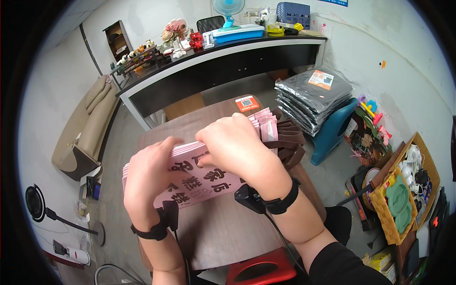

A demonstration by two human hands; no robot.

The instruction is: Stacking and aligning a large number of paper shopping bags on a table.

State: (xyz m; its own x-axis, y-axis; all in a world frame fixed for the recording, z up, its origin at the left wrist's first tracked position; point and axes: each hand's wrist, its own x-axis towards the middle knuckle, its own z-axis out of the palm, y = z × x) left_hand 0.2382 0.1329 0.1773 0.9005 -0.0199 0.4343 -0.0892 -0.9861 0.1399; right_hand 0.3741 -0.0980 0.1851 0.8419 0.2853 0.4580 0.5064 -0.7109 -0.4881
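A stack of pink tote bags (213, 183) with dark printed lettering stands tilted on its long edge above the brown wooden table (223, 232). Their brown handles (287, 137) bunch together at the right end. My left hand (149, 173) grips the left part of the stack, thumb on the printed face and fingers over the top edge. Farther right, my right hand (232, 145) is closed over the upper edge near the handle end. Its fingertips behind the bags are hidden. Black straps with small devices circle both wrists.
An orange square card (247, 103) lies at the table's far edge. Behind it, plastic-wrapped packs (313, 97) are stacked on a blue chair (335, 135). A red stool (261, 270) stands at the near side. Woven baskets (392, 209) sit at right; a black desk (223, 71) spans the back.
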